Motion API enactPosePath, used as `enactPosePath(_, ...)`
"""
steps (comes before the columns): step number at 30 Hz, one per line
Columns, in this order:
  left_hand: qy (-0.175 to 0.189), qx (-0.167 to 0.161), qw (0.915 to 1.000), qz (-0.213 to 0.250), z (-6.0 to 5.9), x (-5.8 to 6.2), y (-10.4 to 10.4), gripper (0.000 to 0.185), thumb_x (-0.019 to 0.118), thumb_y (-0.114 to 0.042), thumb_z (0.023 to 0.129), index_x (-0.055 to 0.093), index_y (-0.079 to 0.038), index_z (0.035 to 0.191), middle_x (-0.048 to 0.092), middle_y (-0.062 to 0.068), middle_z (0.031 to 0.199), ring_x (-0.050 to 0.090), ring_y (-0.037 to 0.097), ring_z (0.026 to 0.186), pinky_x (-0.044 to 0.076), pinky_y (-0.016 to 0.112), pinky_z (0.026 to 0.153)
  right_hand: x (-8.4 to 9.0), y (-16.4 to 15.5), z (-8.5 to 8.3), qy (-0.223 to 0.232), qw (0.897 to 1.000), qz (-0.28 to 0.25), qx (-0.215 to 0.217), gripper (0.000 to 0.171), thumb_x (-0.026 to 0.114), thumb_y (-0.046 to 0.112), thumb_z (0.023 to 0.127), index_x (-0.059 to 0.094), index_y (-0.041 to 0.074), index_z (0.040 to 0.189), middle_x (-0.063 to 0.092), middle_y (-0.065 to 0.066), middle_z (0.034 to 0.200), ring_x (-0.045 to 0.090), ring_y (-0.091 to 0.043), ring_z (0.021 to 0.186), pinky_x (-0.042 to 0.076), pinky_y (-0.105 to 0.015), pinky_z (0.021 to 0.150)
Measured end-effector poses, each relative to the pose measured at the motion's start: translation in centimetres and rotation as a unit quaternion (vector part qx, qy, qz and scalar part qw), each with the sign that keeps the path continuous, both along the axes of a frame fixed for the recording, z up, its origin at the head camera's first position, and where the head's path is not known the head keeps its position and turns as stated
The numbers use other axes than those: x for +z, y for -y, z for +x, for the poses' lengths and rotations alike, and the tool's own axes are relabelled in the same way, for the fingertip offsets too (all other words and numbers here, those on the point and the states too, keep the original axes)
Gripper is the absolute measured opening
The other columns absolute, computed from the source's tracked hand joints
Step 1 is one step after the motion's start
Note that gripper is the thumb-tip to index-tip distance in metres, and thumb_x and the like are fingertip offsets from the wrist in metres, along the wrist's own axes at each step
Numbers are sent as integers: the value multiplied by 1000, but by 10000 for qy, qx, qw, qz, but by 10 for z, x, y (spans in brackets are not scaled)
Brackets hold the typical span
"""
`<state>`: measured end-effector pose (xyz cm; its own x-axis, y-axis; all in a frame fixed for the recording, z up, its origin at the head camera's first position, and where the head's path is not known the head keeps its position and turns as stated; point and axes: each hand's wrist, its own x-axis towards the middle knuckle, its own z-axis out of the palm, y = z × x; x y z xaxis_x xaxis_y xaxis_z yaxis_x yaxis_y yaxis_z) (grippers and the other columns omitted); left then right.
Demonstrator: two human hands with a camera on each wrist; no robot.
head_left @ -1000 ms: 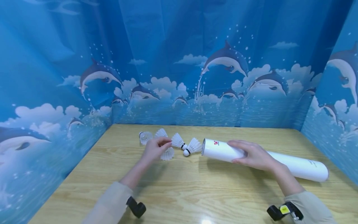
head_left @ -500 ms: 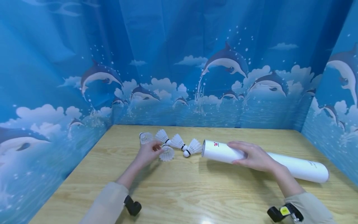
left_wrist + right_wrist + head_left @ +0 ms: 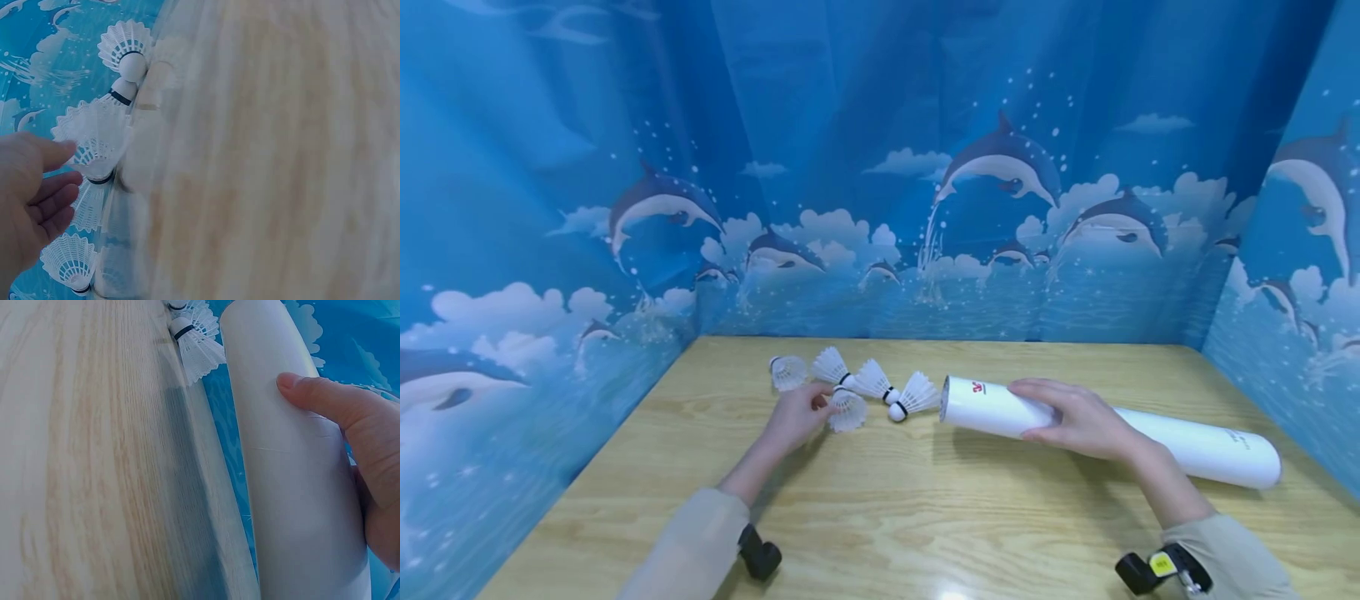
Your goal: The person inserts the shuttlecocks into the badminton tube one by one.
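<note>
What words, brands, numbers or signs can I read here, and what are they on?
White tube, end nearest the shuttlecocks: a red mark with tiny dark print, too small to read.
White tube, toward its other end: small print, too small to read.
Right wrist camera: a yellow sticker, lettering too blurred to read.
Shuttlecocks: no lettering visible.
So there is nothing I can quote.

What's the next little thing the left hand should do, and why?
I'd guess the left hand should pinch the nearest shuttlecock securely. Its fingertips are right at that one, though I can't tell whether they grip it. The right hand is holding the white tube, with one end pointing toward the shuttlecocks.
</note>
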<state>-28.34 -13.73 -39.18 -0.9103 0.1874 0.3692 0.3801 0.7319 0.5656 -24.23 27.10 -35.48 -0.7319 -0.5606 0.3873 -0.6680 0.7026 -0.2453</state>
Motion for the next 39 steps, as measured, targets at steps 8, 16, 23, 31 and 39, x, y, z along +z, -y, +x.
enactPosePath(8,-389,137,9990,145,1,0,3,17,67,-1,78,68,3,95,66,9,73,61,22,68,50,37,65,0,-1,1,29,10000,7,-55,65,79,30,73,54,10,129,54,-15,128,54,-38,109,45,-56,83)
enactPosePath(16,-454,192,9988,-56,2,2,5,10,66,-1,80,70,1,89,67,10,78,61,22,71,50,37,68,0,-1,1,16,10000,39,-43,64,78,32,73,54,10,129,54,-15,128,54,-37,109,46,-55,82)
enactPosePath(23,-68,136,9995,281,5,5,1,9,67,-2,80,70,-1,88,69,10,83,63,23,77,50,38,74,-1,-1,1,68,10000,20,-47,64,78,32,73,54,9,129,54,-15,128,54,-38,109,45,-56,83)
enactPosePath(31,161,-121,9970,741,11,16,-11,11,67,-6,82,72,-1,90,70,11,90,64,26,87,50,39,78,1,-2,2,84,9999,-20,-51,65,78,31,73,54,10,129,54,-15,128,54,-38,109,45,-56,83)
enactPosePath(39,116,-449,9934,1045,17,23,-26,11,67,-3,80,72,1,89,70,11,87,63,22,82,51,32,73,1,-2,1,31,10000,-12,11,65,78,31,73,54,10,129,54,-15,128,54,-37,110,45,-55,83)
